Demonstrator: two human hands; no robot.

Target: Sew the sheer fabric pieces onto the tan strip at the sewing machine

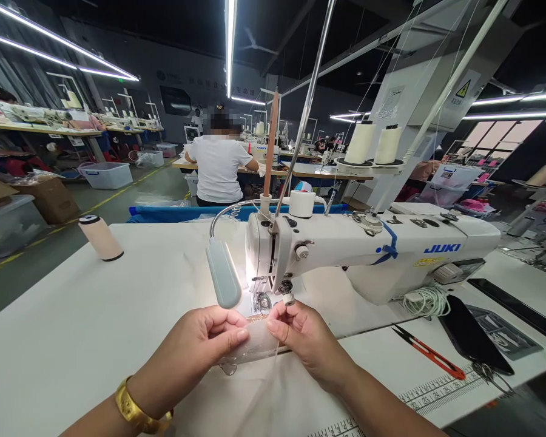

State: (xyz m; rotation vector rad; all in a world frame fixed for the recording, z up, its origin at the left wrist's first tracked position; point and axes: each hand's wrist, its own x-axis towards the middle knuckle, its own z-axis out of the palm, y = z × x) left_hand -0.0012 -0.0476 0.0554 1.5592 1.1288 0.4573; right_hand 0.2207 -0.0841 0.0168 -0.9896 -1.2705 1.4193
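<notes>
My left hand [213,337] pinches the left side of a pale, sheer piece of fabric [257,341] between thumb and fingers. On its right side my right hand [300,334] grips the same piece, thumb on top. Both hands are just in front of the needle area of a white sewing machine [327,243]. The presser foot [261,301] stands right behind the fabric, whose far edge looks brownish. A small grey lamp [224,274] on a bent neck lights this spot. What lies under my fingertips is hidden.
Orange thread snips [430,352], a black phone [475,334] and a coil of pale green cord [425,301] lie on the right. A peach thread cone [101,238] stands at the left table edge. Ahead, a person in a white shirt [218,164] sits facing away.
</notes>
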